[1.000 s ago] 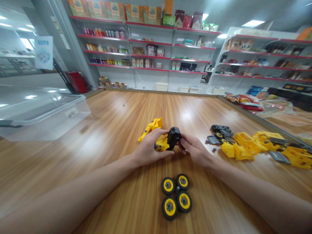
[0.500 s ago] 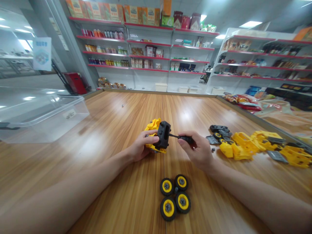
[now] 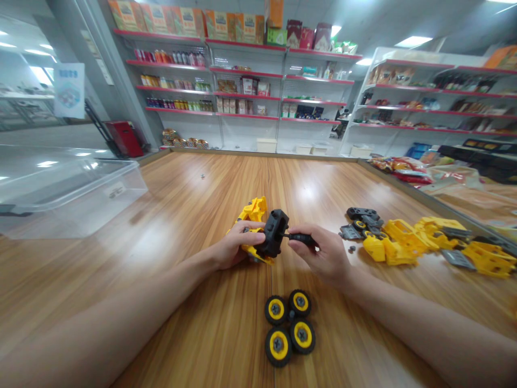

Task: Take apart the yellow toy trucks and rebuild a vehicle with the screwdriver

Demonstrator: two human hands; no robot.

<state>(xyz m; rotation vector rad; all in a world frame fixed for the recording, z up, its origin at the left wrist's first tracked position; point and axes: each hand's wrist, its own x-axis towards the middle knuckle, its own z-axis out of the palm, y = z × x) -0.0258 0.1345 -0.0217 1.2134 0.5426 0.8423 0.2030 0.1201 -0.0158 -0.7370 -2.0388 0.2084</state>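
Observation:
My left hand (image 3: pixel 238 243) is closed around a toy vehicle body, its yellow part (image 3: pixel 255 207) behind and its black chassis (image 3: pixel 274 233) turned toward the right. In my right hand (image 3: pixel 323 250) is a screwdriver with a black handle (image 3: pixel 302 237), gripped between thumb and fingers. The screwdriver's shaft (image 3: pixel 285 235) points left into the hollow of the black chassis, and its tip is hidden there. Nearer to me on the table lie several black toy wheels (image 3: pixel 278 345) with yellow hubs, grouped around a small grey piece (image 3: pixel 292 314).
Yellow toy parts (image 3: pixel 404 242) and grey-black pieces (image 3: pixel 363 218) lie in a loose pile at the right. A clear plastic box (image 3: pixel 81 207) stands on the left. One tiny object (image 3: pixel 202 176) sits farther back on the wooden table (image 3: pixel 194 334). Stocked shelves (image 3: pixel 250 70) rise behind.
The black chassis has tilted and shifted slightly down and right. My right hand has moved a little left and down, and less of the screwdriver's shaft shows outside the chassis.

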